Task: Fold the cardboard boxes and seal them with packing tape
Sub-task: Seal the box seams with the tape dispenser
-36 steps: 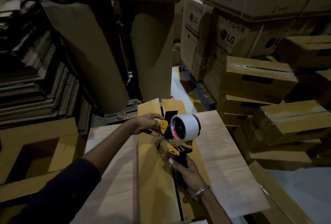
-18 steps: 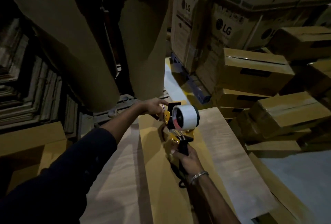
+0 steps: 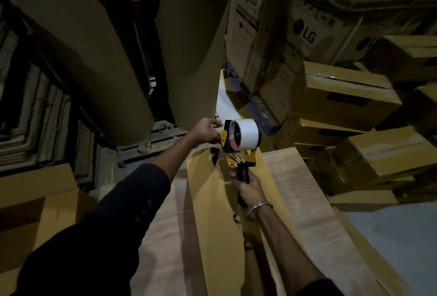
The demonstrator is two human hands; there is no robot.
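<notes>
A long cardboard box (image 3: pixel 212 213) lies in front of me, its flaps spread to both sides and a yellow-brown strip running down its middle. My right hand (image 3: pixel 248 189) grips the black handle of a tape dispenser (image 3: pixel 238 144) that carries a white tape roll (image 3: pixel 246 133). The dispenser stands over the box's far end. My left hand (image 3: pixel 208 130) reaches out to the dispenser's front and pinches at its yellow tab, where the tape end comes out. The tape end itself is too dark to make out.
Two big brown paper rolls (image 3: pixel 94 71) stand just beyond the box. Printed cartons (image 3: pixel 305 33) and several sealed boxes (image 3: pixel 343 92) are stacked at the right. Flat cardboard sheets (image 3: pixel 35 118) pile up at the left. A pale floor (image 3: pixel 402 236) shows at lower right.
Both hands and the dispenser have moved farther along the box to its far end. My left hand stays at the dispenser's front.
</notes>
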